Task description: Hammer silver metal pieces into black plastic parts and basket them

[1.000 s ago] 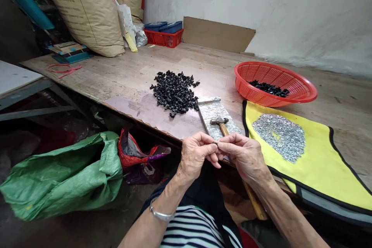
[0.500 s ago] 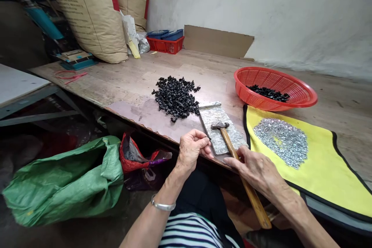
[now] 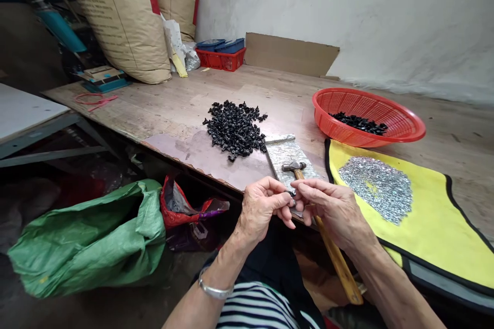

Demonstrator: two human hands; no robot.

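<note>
On my head camera, the only view I am getting, both hands are meeting at the front edge of the wooden surface (image 3: 287, 82). The left hand (image 3: 258, 208) is pinching a small black piece (image 3: 292, 194) between thumb and forefinger. The right hand (image 3: 335, 205) is holding its curled fingertips just beside it, and I am unable to tell whether they are gripping anything. So the piece is sitting between the two hands, at the tips of the left fingers; its long axis is proving too small for me to read.

Just beyond, a hammer (image 3: 335, 254) is resting its head on a flat slab (image 3: 283, 151), its handle running toward the near right, passing below the right hand, the nearer one, and jutting past the front edge. A pile of black pieces (image 3: 235, 128) is lying beside the slab's far left corner. Right of the slab, a yellow cloth (image 3: 436, 221) is carrying silvery bits (image 3: 389, 195), a red basket (image 3: 339, 135) standing at its far edge.

Toward the surface's far left corner, a tall sack (image 3: 111, 20) is showing printed lines; I am making out no word or brand.
</note>
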